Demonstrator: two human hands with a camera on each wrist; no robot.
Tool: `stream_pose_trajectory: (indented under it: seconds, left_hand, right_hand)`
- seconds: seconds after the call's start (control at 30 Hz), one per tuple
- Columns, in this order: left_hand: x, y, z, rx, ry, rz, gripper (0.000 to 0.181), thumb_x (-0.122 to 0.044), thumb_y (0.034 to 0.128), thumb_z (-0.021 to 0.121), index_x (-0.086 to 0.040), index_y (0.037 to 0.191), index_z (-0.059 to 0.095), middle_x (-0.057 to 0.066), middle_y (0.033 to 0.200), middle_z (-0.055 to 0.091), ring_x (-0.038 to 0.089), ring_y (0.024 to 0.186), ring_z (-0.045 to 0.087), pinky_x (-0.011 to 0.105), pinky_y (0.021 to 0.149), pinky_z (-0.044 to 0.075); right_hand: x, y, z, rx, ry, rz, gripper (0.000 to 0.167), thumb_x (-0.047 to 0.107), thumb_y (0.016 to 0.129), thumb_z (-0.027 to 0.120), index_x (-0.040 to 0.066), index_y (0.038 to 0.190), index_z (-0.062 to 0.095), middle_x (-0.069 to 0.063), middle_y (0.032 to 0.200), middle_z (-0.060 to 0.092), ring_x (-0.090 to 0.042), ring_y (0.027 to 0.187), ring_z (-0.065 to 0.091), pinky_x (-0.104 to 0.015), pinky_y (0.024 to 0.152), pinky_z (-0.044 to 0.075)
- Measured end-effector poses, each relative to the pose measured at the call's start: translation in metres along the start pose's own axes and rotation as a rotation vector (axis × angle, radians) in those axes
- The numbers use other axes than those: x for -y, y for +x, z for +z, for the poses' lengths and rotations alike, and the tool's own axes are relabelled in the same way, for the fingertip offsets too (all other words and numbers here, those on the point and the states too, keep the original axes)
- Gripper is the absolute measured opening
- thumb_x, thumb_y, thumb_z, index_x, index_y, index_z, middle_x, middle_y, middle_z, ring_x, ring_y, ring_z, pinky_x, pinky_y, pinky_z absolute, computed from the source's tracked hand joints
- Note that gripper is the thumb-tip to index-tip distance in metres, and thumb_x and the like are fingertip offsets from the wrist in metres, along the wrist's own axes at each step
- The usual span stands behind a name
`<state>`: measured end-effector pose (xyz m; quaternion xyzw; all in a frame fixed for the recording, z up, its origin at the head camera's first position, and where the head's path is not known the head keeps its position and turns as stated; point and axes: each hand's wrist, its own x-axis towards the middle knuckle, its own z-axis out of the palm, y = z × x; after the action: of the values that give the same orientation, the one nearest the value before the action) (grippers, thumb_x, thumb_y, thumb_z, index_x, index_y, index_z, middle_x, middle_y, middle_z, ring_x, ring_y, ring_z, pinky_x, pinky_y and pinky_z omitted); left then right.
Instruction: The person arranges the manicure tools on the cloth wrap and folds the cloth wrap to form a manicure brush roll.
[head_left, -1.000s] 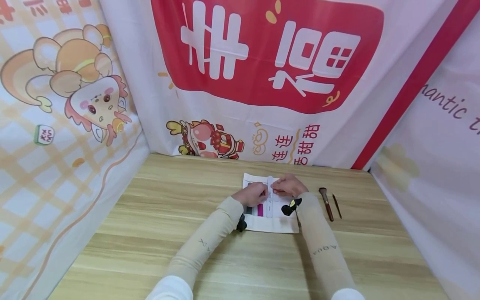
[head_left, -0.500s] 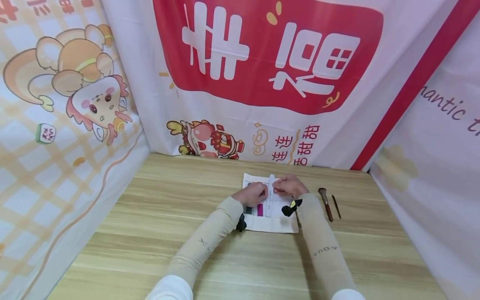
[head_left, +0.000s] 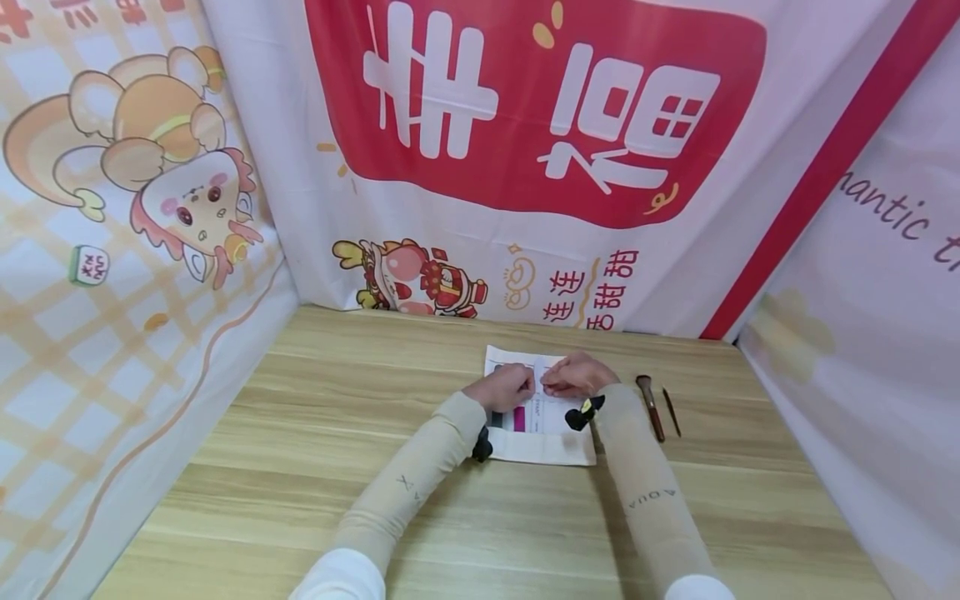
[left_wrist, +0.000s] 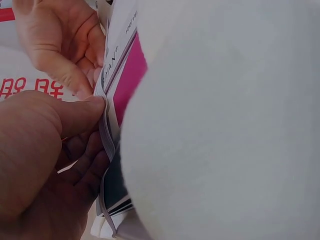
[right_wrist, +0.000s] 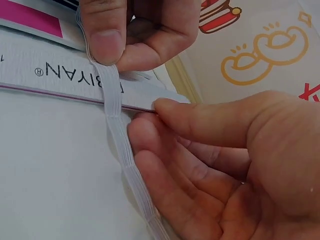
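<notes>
While the right hand (head_left: pixel 576 375) is pinching a nail file (right_wrist: pixel 70 77) near its rounded end, thumb and fingers pressed together on it, the left hand (head_left: pixel 504 388) is clamping a white elastic band (right_wrist: pixel 116 107) between thumb and finger. The two hands are working just beside each other, each grip occupied. The nail file is showing a pale, finely grained flat face, dark lettering that includes BIYAN and a registered mark, and a thin purplish line along its edge; the elastic band is crossing over it and covering part of the lettering.

Beneath the hands, a white case (head_left: pixel 547 448) is lying open, with the nail file resting along its middle. To the file's left, the case is also holding a magenta-marked flat piece (right_wrist: pixel 35 17) and, beyond that, a dark piece (left_wrist: pixel 116 182).

The nail file is pointing its rounded end away from the person, toward the printed curtain (head_left: pixel 525 192), its long axis running from near to far across the counter (head_left: pixel 337 467). Right of the case, a broad-headed brush (head_left: pixel 651 408) and a slim dark stick (head_left: pixel 672 412) are lying side by side, roughly lengthwise too.
</notes>
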<state>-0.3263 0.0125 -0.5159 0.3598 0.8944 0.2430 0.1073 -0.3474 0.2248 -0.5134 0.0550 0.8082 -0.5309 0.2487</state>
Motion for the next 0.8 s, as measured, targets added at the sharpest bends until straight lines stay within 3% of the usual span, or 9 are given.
stream_pose_trajectory:
  seconds: [0.2, 0.27, 0.57, 0.8]
  left_hand:
    - [-0.0004, -0.0004, 0.0, -0.009, 0.021, 0.022, 0.016, -0.003, 0.1034, 0.058, -0.007, 0.09, 0.066, -0.002, 0.081, 0.056, 0.011, 0.078, 0.054, 0.024, 0.076, 0.044]
    - [-0.0001, -0.0007, 0.0003, -0.009, 0.021, 0.024, 0.017, -0.004, 0.1036, 0.058, -0.008, 0.089, 0.065, -0.003, 0.081, 0.056, 0.011, 0.078, 0.054, 0.024, 0.076, 0.045]
    - [-0.0005, 0.0005, -0.0001, 0.004, 0.015, -0.022, 0.014, -0.007, 0.1041, 0.059, -0.011, 0.092, 0.065, -0.001, 0.085, 0.059, 0.011, 0.081, 0.056, 0.024, 0.078, 0.047]
    - [-0.0035, -0.0006, 0.0, -0.011, 0.039, -0.007, 0.015, -0.005, 0.1032, 0.059, -0.009, 0.091, 0.066, -0.001, 0.083, 0.059, 0.012, 0.079, 0.056, 0.024, 0.076, 0.048]
  right_hand:
    - [0.0056, 0.0003, 0.0053, -0.151, -0.141, -0.061, 0.026, 0.026, 0.096, 0.077, 0.002, 0.105, 0.077, -0.008, 0.095, 0.079, -0.015, 0.082, 0.073, -0.029, 0.075, 0.061]
    - [0.0056, 0.0017, 0.0073, -0.163, -0.16, -0.077, 0.024, 0.024, 0.096, 0.077, 0.001, 0.106, 0.077, -0.009, 0.095, 0.08, -0.015, 0.082, 0.073, -0.028, 0.075, 0.061]
    - [0.0029, 0.0006, 0.0086, -0.09, -0.127, -0.075, 0.02, 0.015, 0.099, 0.073, -0.001, 0.11, 0.078, -0.006, 0.089, 0.078, -0.012, 0.079, 0.069, -0.026, 0.073, 0.06]
    - [0.0006, -0.0021, 0.0093, -0.07, -0.076, -0.063, 0.019, 0.01, 0.099, 0.072, -0.004, 0.109, 0.078, -0.006, 0.084, 0.076, -0.012, 0.075, 0.069, -0.025, 0.07, 0.06]
